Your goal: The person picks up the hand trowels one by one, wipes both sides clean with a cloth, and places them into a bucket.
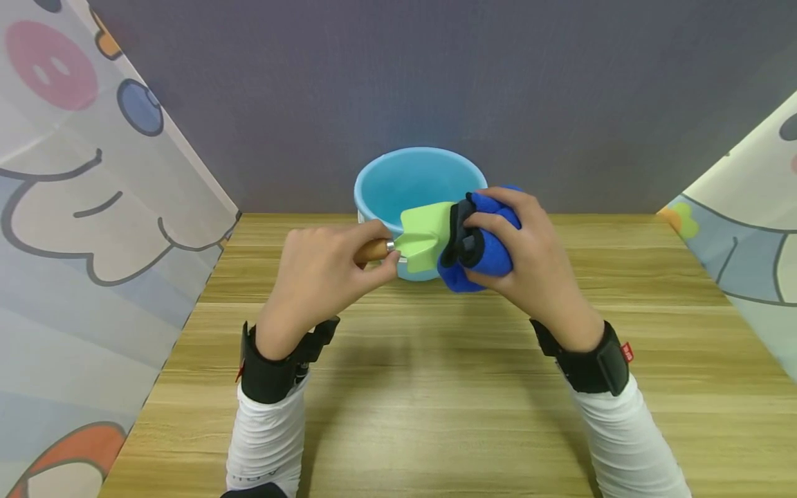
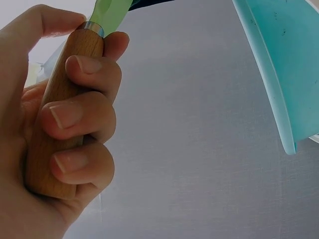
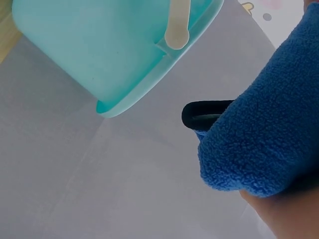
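My left hand (image 1: 333, 266) grips the wooden handle of a small green garden trowel (image 1: 420, 242), fingers curled round the wood in the left wrist view. The trowel's blade points right, toward my other hand. My right hand (image 1: 526, 249) holds a bunched blue towel (image 1: 495, 252) with black edging, its fingers bent over the fabric. The towel's black edge overlaps the far end of the green blade in the head view. In the right wrist view the fluffy towel (image 3: 259, 129) hides most of that hand.
Behind the trowel a light blue bucket (image 1: 416, 158) stands on the wooden table (image 1: 398, 415), near the grey back panel (image 1: 411, 76). A pale bucket handle (image 3: 178, 25) shows in the right wrist view. Cartoon-printed sheets (image 1: 93, 207) border the table on both sides.
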The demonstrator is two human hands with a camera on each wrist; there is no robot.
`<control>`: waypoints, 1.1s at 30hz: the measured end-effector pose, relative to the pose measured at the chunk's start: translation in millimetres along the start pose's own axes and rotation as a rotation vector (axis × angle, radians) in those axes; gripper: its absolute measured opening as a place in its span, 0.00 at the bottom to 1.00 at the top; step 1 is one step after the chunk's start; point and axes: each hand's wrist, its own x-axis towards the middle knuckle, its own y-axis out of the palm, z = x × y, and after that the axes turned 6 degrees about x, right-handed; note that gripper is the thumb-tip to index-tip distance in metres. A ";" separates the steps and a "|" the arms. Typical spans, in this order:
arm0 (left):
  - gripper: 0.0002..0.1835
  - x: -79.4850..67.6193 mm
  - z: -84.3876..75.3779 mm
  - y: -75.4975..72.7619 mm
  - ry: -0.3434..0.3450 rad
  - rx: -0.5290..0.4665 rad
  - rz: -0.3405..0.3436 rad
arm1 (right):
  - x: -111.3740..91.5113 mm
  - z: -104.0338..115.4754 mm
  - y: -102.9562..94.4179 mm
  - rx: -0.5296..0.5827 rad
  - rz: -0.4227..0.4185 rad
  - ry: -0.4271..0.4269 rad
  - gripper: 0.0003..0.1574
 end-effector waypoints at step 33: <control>0.07 -1.6 5.4 -1.3 -0.021 0.025 0.038 | -1.3 -7.1 1.1 -0.006 0.022 0.023 0.33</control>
